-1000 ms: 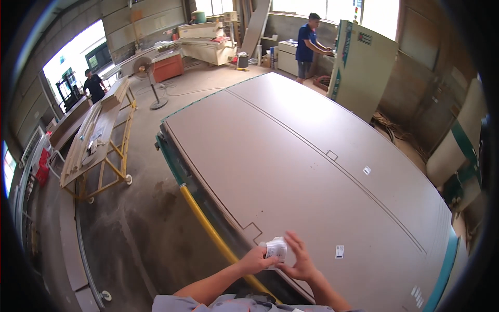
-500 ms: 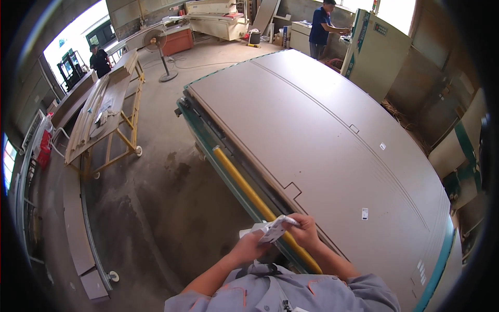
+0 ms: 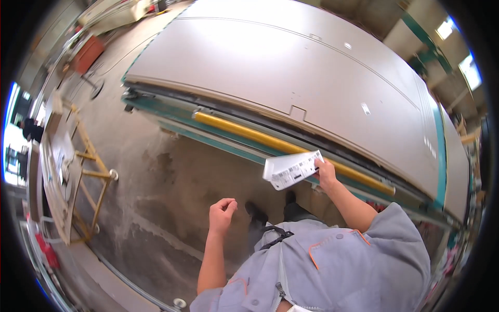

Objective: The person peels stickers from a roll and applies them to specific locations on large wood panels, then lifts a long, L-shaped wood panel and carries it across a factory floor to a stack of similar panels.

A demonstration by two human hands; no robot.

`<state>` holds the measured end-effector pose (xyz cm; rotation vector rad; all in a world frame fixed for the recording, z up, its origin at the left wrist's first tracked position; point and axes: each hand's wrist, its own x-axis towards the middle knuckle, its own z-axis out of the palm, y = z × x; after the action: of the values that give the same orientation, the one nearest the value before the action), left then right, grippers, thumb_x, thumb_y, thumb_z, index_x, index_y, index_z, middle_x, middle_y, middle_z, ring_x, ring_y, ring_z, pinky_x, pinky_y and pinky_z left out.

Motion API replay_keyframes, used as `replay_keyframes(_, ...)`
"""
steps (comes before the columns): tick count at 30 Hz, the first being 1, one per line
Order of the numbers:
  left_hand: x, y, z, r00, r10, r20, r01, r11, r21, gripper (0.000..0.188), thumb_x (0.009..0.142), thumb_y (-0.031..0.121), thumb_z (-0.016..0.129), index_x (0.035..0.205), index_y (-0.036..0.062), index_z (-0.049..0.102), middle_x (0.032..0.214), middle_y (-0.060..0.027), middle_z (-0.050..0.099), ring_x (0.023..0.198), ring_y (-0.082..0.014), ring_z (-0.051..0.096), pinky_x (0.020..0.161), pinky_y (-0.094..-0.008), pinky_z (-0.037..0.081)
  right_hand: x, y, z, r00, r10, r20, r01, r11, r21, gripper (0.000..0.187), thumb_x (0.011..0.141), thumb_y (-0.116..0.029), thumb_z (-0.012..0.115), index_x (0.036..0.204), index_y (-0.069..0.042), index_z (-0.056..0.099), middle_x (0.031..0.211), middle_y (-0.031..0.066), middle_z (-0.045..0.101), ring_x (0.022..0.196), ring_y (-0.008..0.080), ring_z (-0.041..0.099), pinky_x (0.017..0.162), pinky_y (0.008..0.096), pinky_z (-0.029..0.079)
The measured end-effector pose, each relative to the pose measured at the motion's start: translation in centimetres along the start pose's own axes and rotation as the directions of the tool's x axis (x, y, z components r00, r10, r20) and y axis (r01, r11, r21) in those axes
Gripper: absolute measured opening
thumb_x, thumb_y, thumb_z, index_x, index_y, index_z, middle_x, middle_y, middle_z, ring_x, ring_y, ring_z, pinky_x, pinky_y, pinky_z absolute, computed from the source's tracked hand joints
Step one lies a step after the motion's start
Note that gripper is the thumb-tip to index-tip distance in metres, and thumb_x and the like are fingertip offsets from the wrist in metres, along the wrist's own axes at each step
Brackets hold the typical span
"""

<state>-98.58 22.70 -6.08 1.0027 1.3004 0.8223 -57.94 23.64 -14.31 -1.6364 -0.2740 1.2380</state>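
Note:
My right hand (image 3: pixel 326 174) grips a folded strip of white printed label sheets (image 3: pixel 292 171) by its right end, thumb on top. The strip hangs over the yellow roller bar (image 3: pixel 249 136) along the near side of the panel stack. My left hand (image 3: pixel 222 214) is away from the sheets, over the concrete floor to the left of my feet. Its fingers are curled and pinched together; whether a small thing is between them cannot be seen. The large grey-beige panel (image 3: pixel 270 67) on top of the stack bears a white label (image 3: pixel 365 108) near its right part and another label (image 3: pixel 348 46) farther back.
The panels rest on a green frame (image 3: pixel 171 112) at waist height. To the left stands a yellow wheeled trestle (image 3: pixel 93 171) carrying boards. A fan base (image 3: pixel 96 89) and a red-brown box (image 3: pixel 88 54) are at the far left. A person (image 3: pixel 32 130) stands beyond the trestle.
My view has swung to the right and downward. Both hands were on the label sheets together; now the left has come off and moved left, while the right keeps hold of them.

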Motion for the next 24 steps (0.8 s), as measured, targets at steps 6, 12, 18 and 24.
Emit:
replay_keyframes(6,0.1,-3.2,1.9,0.996,-0.038,0.085,0.035,0.999,0.027,0.015,0.086,0.007,0.064,0.095,-0.0044,0.067,0.076,-0.0023,0.065,0.069,-0.0078,0.057,0.065,-0.0229,0.047,2.5,9.0,-9.0,0.952,0.161,-0.261,-0.092,0.962,0.257,0.017,0.089,-0.017,0.06,0.104,-0.008,0.061,0.092,0.003,0.061,0.078,0.0167,0.059,0.06,0.0346,0.049)
replay_keyframes(12,-5.0,-5.8,4.6,0.949,-0.179,0.258,0.03,0.87,0.492,0.029,0.084,0.025,0.067,0.102,0.0011,0.069,0.089,-0.0075,0.071,0.083,-0.0132,0.065,0.077,-0.0283,0.051,8.5,12.7,-13.5,0.926,0.302,-0.226,-0.11,0.789,0.605,0.012,0.091,-0.019,0.06,0.099,-0.01,0.06,0.082,0.0044,0.062,0.061,0.0179,0.058,0.047,0.0298,0.048)
replay_keyframes(18,-9.3,-6.3,4.6,0.962,-0.25,0.11,0.162,0.847,0.506,0.035,0.085,0.027,0.065,0.107,-0.001,0.067,0.101,-0.0145,0.071,0.093,-0.0211,0.067,0.082,-0.0313,0.051,13.3,16.5,-20.4,0.91,0.234,-0.341,0.216,0.435,0.874,0.021,0.097,-0.029,0.05,0.101,-0.011,0.062,0.087,0.0017,0.066,0.073,0.0173,0.064,0.065,0.029,0.058)
replay_keyframes(24,-13.5,-8.0,8.0,0.948,-0.293,0.124,0.191,0.836,0.515,0.032,0.086,0.019,0.065,0.107,-0.0048,0.066,0.094,-0.0115,0.071,0.085,-0.0152,0.065,0.077,-0.0276,0.05,14.2,17.0,-31.0,0.835,0.211,-0.508,0.319,0.566,0.76,0.033,0.095,-0.015,0.041,0.126,-0.008,0.051,0.114,0.0104,0.061,0.102,0.0264,0.06,0.078,0.037,0.057)
